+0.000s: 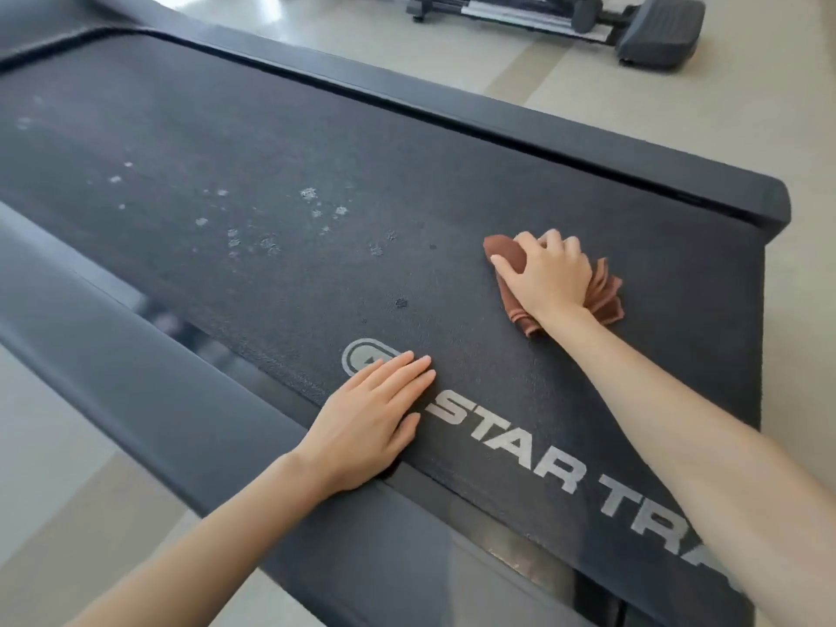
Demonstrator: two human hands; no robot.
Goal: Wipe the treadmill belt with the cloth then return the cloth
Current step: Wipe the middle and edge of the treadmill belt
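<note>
The black treadmill belt (280, 174) runs diagonally across the view, with pale droplet spots near its middle and white lettering near me. A brown folded cloth (606, 296) lies on the belt toward its right end. My right hand (549, 273) grips the cloth and presses it onto the belt, fingers curled over its bunched top. With straight fingers, my left hand (375, 414) rests flat on the belt by the logo, next to the near side rail.
Dark side rails (149, 355) flank the belt on both sides, and the end cap (769, 205) sits at the right. Pale floor surrounds the treadmill. Another exercise machine with a grey pedal (660, 33) stands at the top right.
</note>
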